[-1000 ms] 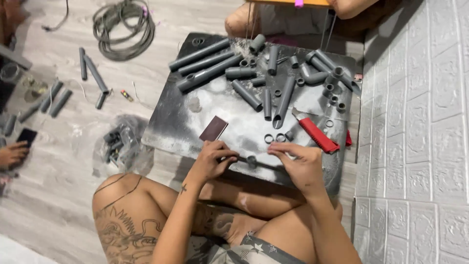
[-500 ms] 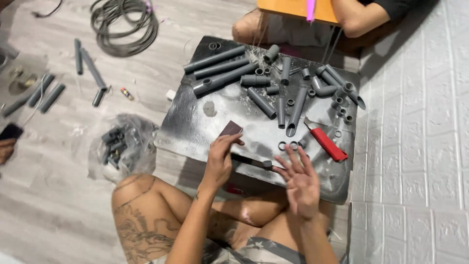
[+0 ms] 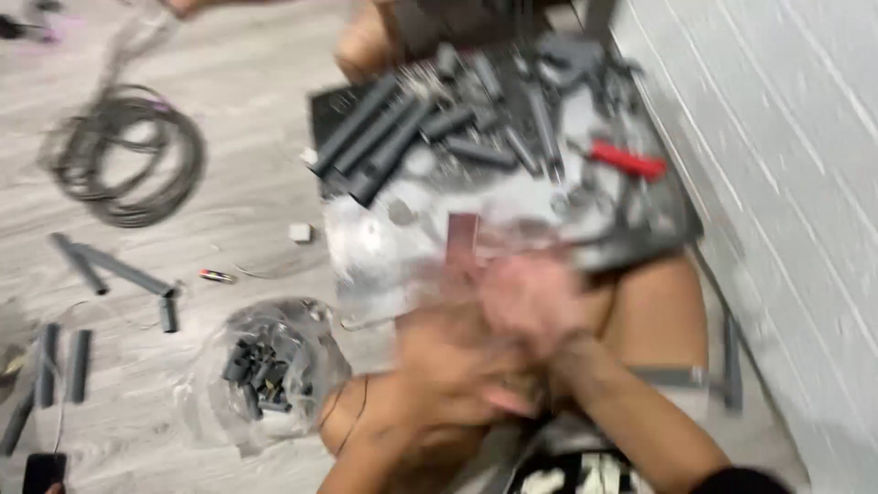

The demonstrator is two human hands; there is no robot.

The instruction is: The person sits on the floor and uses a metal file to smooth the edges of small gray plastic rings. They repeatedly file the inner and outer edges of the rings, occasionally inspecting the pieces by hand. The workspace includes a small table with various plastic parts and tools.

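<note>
- Left hand (image 3: 457,366) and right hand (image 3: 535,297) meet at the near edge of the dark tray (image 3: 338,101), badly motion-blurred
- Whether either hand's fingers are clenched or released cannot be told
- Grey pipe pieces (image 3: 384,137) lie piled on the tray; red-handled tool (image 3: 626,160) beside them
- Clear bag of fittings (image 3: 261,370) on the floor

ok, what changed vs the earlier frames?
Both hands pulled back off the tray toward the lap, close together; motion blur hides whether they hold anything. The view also swung. Unchanged: grey pipes and red-handled tool on the tray, bag of fittings and cable coil on the floor.
</note>
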